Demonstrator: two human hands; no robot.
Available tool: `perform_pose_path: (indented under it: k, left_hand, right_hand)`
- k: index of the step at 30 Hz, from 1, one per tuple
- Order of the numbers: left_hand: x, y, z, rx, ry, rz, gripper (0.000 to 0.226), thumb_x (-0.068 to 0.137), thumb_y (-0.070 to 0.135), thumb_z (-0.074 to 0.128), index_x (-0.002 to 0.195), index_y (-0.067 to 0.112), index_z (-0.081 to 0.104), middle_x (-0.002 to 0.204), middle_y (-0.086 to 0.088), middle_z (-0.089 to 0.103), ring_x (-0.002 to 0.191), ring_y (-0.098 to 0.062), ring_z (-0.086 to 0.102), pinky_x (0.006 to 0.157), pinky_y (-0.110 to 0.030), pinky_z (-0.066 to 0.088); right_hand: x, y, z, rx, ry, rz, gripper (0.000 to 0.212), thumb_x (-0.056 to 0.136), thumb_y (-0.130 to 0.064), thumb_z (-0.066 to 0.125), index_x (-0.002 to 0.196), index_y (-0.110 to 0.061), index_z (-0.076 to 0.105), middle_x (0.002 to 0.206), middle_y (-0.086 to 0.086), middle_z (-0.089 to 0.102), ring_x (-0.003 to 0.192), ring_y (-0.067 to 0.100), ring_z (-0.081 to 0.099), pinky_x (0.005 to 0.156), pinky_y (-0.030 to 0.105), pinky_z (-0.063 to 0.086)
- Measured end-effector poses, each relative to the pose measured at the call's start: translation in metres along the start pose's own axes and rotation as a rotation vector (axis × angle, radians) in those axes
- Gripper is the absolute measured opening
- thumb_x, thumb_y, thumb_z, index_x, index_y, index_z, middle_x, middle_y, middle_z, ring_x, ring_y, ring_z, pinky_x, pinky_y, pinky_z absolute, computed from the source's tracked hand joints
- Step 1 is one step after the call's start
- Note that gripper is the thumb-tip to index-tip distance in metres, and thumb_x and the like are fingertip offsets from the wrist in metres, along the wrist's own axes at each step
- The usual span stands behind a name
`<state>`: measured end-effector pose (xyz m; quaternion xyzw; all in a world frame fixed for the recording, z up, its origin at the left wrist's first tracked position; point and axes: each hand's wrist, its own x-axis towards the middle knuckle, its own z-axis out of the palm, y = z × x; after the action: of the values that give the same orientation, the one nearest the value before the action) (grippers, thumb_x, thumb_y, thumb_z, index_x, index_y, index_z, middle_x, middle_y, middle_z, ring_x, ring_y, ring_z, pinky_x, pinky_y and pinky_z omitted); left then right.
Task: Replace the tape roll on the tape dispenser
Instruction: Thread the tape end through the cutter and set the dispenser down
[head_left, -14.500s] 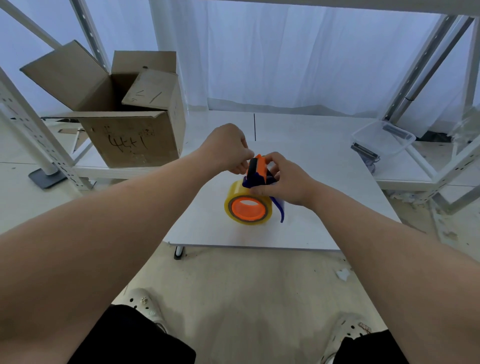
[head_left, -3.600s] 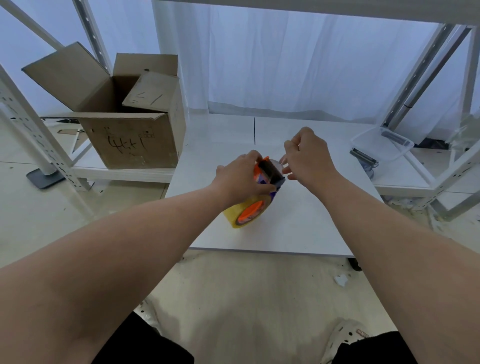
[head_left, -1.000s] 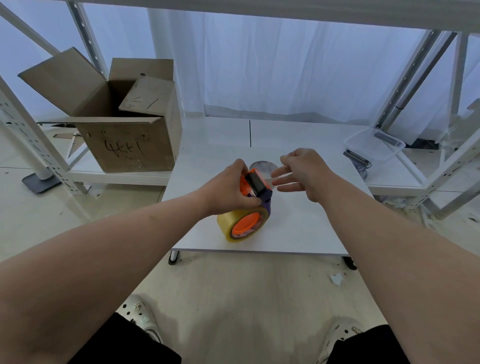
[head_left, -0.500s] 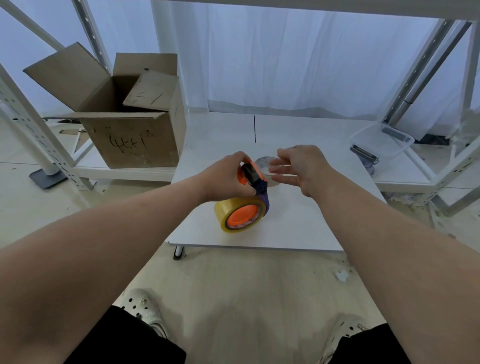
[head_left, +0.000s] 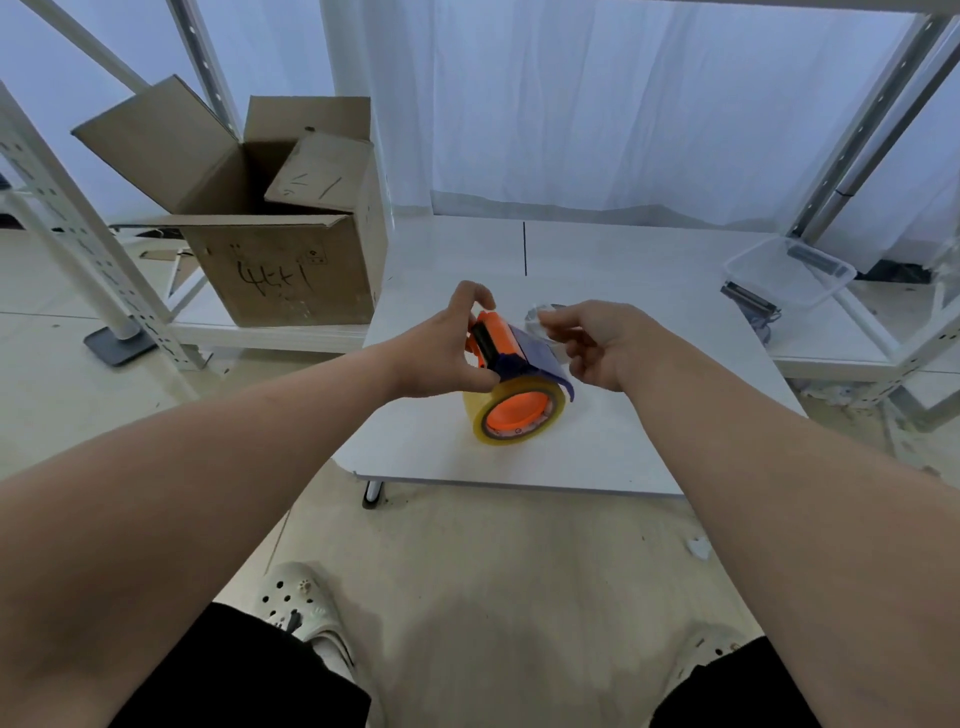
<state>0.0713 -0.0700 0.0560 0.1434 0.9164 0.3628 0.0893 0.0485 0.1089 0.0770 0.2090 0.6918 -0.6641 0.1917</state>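
Evidently the left hand (head_left: 441, 353) clamps the orange-and-blue plastic tape dispenser (head_left: 501, 348), loaded with a yellowish clear tape roll (head_left: 511, 410), mid-table to steady it. The right hand (head_left: 597, 343), just right, pinches something pale (likely the tape's free end).

A white table (head_left: 649, 431) is seen at centre, a black line marked at its far middle. The tape dispenser (head_left: 506, 345), orange and dark blue, is gripped by the left hand (head_left: 441, 353), fingers closed around its upper body. A yellowish tape roll (head_left: 511, 413) is seated on the orange hub, at 6 o'clock of the hand. The right hand (head_left: 597, 345) is held at 3 o'clock of the dispenser, fingers loosely curled, fingertips near a small clear roll (head_left: 540, 316) lying on the table behind; contact cannot be told. An open cardboard box (head_left: 280, 270) stands at 10 o'clock. A clear plastic container (head_left: 789, 273) rests at 2 o'clock.
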Motion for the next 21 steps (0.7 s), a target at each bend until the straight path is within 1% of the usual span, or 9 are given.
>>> perform_pose_path:
  k: [2,4,7,10,12,14,16,18,21]
  left_hand:
    - [-0.004,-0.005,-0.004,0.006,-0.025,0.007,0.072,0.078,0.019,0.072,0.126,0.031,0.020,0.116,-0.007,0.048,0.107,-0.023,0.054,0.083,-0.028,0.051]
    - [-0.007,-0.011,-0.007,0.026,-0.040,0.008,0.070,0.079,0.019,0.072,0.125,0.034,0.022,0.118,-0.007,0.048,0.109,-0.023,0.054,0.085,-0.030,0.052]
    - [-0.012,-0.018,-0.011,0.042,-0.043,0.010,0.065,0.079,0.021,0.071,0.124,0.031,0.027,0.117,-0.003,0.049,0.108,-0.019,0.053,0.080,-0.025,0.046]
    - [-0.016,-0.025,-0.016,0.050,-0.035,0.003,0.065,0.079,0.021,0.072,0.125,0.028,0.028,0.114,-0.001,0.052,0.108,-0.018,0.053,0.081,-0.024,0.042]
    - [-0.017,-0.030,-0.018,0.047,-0.028,-0.013,0.069,0.078,0.022,0.072,0.127,0.028,0.025,0.112,-0.003,0.054,0.108,-0.019,0.054,0.084,-0.025,0.043]
    - [-0.017,-0.033,-0.019,-0.001,-0.009,-0.050,0.078,0.078,0.023,0.074,0.132,0.029,0.018,0.110,-0.004,0.055,0.106,-0.018,0.054,0.083,-0.024,0.042]
    - [-0.016,-0.034,-0.017,-0.086,0.029,-0.091,0.086,0.077,0.025,0.075,0.138,0.028,0.015,0.112,-0.005,0.056,0.106,-0.017,0.055,0.082,-0.021,0.041]
    - [-0.013,-0.031,-0.013,-0.123,0.070,-0.109,0.080,0.078,0.028,0.074,0.140,0.022,0.024,0.117,-0.004,0.055,0.108,-0.016,0.054,0.079,-0.018,0.040]
    - [-0.007,-0.018,-0.004,-0.205,0.162,-0.109,0.065,0.076,0.033,0.075,0.129,0.020,0.041,0.115,0.001,0.056,0.107,-0.013,0.052,0.075,-0.018,0.040]
  right_hand:
    - [0.004,0.001,0.004,0.001,-0.026,0.047,0.010,0.082,-0.011,0.070,0.084,-0.010,0.059,0.070,0.002,0.054,0.046,0.007,0.026,0.037,0.014,0.026]
    - [0.007,0.002,0.009,0.013,-0.056,0.079,0.014,0.082,-0.011,0.070,0.079,-0.010,0.056,0.071,0.002,0.054,0.043,0.006,0.022,0.033,0.013,0.023]
    - [0.009,0.004,0.016,0.056,-0.110,0.121,0.017,0.083,-0.010,0.068,0.073,-0.012,0.054,0.071,0.002,0.059,0.033,0.006,0.026,0.031,0.012,0.026]
    - [0.008,0.006,0.029,0.094,-0.133,0.130,0.006,0.082,-0.012,0.067,0.079,-0.010,0.063,0.070,0.001,0.061,0.035,0.006,0.033,0.032,0.013,0.030]
    - [0.007,0.003,0.039,0.042,-0.083,0.031,0.006,0.081,-0.012,0.066,0.078,-0.008,0.066,0.067,0.002,0.062,0.043,0.008,0.041,0.038,0.016,0.037]
    - [0.005,-0.002,0.048,-0.068,-0.017,-0.165,0.008,0.081,-0.011,0.066,0.074,-0.006,0.066,0.069,0.007,0.065,0.054,0.013,0.051,0.052,0.022,0.046]
    - [0.000,-0.010,0.056,-0.127,-0.018,-0.309,0.009,0.083,-0.009,0.064,0.075,-0.006,0.063,0.071,0.010,0.067,0.061,0.017,0.059,0.063,0.027,0.053]
    - [-0.005,-0.018,0.058,-0.166,-0.018,-0.398,0.012,0.085,-0.009,0.063,0.073,-0.007,0.062,0.073,0.011,0.069,0.062,0.018,0.062,0.065,0.027,0.055]
    - [-0.010,-0.029,0.054,-0.234,0.019,-0.507,0.013,0.085,-0.008,0.062,0.072,-0.008,0.061,0.072,0.011,0.068,0.061,0.018,0.063,0.058,0.025,0.055]
